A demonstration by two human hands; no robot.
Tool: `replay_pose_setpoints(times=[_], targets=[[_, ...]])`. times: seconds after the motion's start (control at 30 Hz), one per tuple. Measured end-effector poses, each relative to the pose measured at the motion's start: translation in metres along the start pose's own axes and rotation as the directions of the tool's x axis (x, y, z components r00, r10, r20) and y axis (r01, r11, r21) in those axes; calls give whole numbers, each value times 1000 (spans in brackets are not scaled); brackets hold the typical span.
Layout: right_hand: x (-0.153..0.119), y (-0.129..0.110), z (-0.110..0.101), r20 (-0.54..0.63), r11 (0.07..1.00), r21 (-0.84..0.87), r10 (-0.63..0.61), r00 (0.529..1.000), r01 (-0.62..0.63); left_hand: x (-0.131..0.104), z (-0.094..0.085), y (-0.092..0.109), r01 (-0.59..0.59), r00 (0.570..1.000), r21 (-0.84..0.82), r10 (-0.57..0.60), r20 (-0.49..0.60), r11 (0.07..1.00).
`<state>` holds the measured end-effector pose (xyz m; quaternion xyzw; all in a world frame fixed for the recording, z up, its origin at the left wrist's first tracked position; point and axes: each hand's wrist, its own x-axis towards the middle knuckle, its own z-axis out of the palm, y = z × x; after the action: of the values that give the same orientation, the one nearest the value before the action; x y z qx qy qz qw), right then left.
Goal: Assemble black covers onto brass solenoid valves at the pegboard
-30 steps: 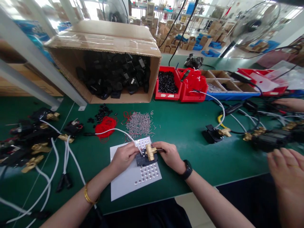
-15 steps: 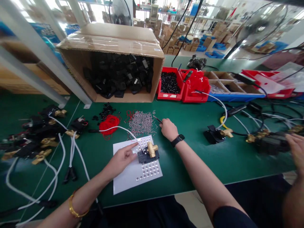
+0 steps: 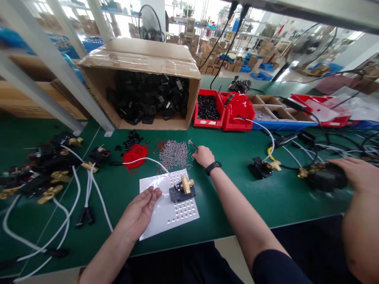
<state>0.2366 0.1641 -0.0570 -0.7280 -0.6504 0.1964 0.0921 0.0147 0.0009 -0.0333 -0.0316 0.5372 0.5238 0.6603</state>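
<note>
Overall, a green desk [image 3: 231,154] fills the view from where I stand. Largest item on it: a cardboard carton [image 3: 142,59], set toward the far edge, left of centre, its mouth facing the near edge, black parts [image 3: 148,96] piled inside. Red bins [image 3: 232,125], two, side by side at the carton's right. White sheet [image 3: 158,215]: close to the desk's near edge, about midway along. Left hand [image 3: 142,209]: at the sheet's left edge, palm turned up, fingers loosely curled and spread, nothing in them. Right hand [image 3: 204,155]: beyond the sheet's far right corner, fingers pinched around a slim dark tool [image 3: 193,146]. Black unit with a brass fitting [image 3: 187,184]: flat on the sheet near its right edge, apart from both hands. Heap of small metal pins [image 3: 174,154]: beyond the sheet's far edge; tool tip at its right side. Smallest: shiny round pieces [image 3: 186,211], in rows on the sheet's right part.
</note>
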Motion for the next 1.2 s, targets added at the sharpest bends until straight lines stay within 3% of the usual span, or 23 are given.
replay_pose_setpoints(times=[0.17,0.33,0.47,0.6,0.67,0.77,1.0,1.2], targets=[[-16,-8,-6,10,992,62,-110,994,109,-6,-4,-6,-59,993,89,49,105,994],[-88,19,-8,-13,951,246,-187,982,185,-4,-10,-16,-339,927,267,272,258,902],[-152,26,13,-87,800,597,-13,996,63,-8,-12,-28,-557,827,495,386,409,667],[-185,17,27,-126,756,653,149,981,-31,-13,-14,-32,-765,629,575,530,569,290],[-192,14,28,-155,766,643,128,980,2,-13,-15,-31,-807,540,569,588,603,158],[-195,13,30,-229,777,624,80,970,83,-11,-14,-31,-826,481,560,601,639,66],[-196,11,43,-297,819,547,-3,955,173,-2,-13,-45,-839,402,529,512,759,-125],[-197,12,44,-334,838,448,-167,928,312,5,-15,-47,-792,390,545,458,799,-276]])
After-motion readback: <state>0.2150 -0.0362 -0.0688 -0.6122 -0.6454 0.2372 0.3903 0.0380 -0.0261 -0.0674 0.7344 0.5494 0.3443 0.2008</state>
